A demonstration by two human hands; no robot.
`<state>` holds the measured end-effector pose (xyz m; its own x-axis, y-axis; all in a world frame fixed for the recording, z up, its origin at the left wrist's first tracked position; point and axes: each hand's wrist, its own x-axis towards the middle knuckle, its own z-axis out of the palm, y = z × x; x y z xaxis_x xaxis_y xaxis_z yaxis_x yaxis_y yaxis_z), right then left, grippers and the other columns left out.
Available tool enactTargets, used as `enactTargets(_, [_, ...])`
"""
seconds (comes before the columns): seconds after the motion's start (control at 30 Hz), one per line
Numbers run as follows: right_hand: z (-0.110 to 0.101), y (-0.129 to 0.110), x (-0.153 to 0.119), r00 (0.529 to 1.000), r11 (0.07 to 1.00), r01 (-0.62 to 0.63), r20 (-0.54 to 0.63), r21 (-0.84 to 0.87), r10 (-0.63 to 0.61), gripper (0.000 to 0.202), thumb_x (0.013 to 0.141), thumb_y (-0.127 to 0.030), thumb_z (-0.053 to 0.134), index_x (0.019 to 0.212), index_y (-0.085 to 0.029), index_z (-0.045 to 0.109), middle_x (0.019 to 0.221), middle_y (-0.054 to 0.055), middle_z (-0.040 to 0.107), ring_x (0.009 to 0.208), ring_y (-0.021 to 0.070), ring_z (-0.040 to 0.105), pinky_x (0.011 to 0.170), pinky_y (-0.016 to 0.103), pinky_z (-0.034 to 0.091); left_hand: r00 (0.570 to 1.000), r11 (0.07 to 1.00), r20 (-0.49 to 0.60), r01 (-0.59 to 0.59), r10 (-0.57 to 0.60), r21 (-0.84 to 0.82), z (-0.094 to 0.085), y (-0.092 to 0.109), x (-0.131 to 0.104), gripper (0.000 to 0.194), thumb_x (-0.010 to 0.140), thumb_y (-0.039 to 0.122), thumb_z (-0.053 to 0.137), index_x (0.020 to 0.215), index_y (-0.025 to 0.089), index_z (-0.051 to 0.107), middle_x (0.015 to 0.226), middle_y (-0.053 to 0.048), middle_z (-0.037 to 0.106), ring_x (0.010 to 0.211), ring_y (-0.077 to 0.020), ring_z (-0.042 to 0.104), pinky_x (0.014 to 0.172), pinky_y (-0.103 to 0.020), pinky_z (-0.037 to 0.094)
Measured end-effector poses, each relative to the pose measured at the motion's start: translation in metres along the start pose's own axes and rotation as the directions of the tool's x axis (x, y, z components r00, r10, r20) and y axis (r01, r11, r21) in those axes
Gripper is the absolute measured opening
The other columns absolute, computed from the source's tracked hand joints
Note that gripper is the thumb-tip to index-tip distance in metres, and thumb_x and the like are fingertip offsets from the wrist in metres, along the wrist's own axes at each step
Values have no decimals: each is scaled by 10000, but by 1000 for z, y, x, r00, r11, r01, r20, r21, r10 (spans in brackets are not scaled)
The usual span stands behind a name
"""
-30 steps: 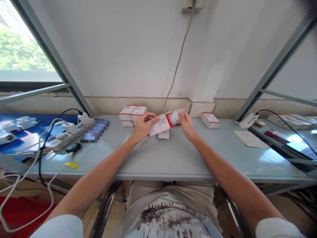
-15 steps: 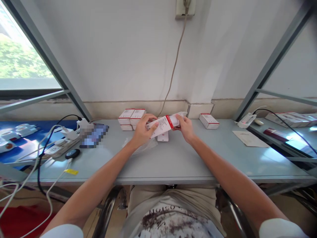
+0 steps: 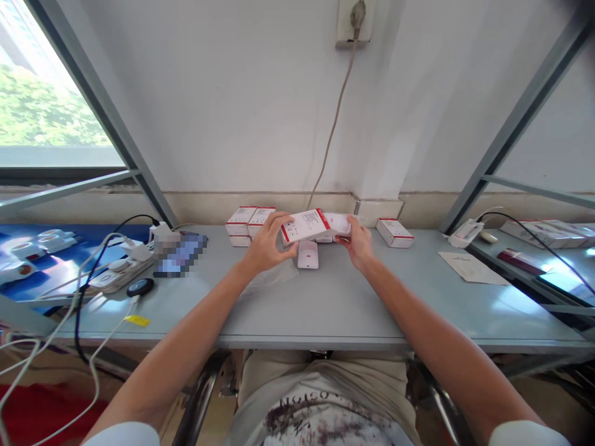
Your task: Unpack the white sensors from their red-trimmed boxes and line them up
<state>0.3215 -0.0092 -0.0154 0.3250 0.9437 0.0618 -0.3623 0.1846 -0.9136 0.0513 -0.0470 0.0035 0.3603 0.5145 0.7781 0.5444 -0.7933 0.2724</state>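
Observation:
My left hand [image 3: 268,243] grips a small white box with red edges [image 3: 304,225] by its left end, thumb below and fingers on top. Out of the box's right end sticks a white plastic device [image 3: 338,224], partly in clear plastic film. My right hand [image 3: 359,243] pinches the device's outer end. A second white device [image 3: 307,255] with a small red mark lies on the desk just below the box. Beside it, a crumpled clear plastic bag [image 3: 274,276] lies flat. Stacked white-and-red boxes [image 3: 242,217] stand behind my left hand.
A single white-and-red box [image 3: 395,233] sits to the right, near a sheet of paper [image 3: 471,267]. At left are a phone [image 3: 180,255], a power strip [image 3: 121,272], a round black puck [image 3: 140,287] and trailing cables. Metal frame posts rise at both sides.
The box has tilted flatter, its printed top now facing up more. My right hand has shifted right, and more of the white device shows beyond the box's end. The view has moved slightly.

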Motion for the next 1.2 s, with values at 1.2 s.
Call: enactTargets(1.2, [-2,-2,1,998,1000,-22,-58,-10,22,253,917,-469,723,889,-230,641,805,33,718,602,159,652,482,257,570,690,818,-569,572,-446,53,-20,-84,-6,654,823,226,855,1325,158,442,1427,-195,520,1414,-371,498,1194,-524,407])
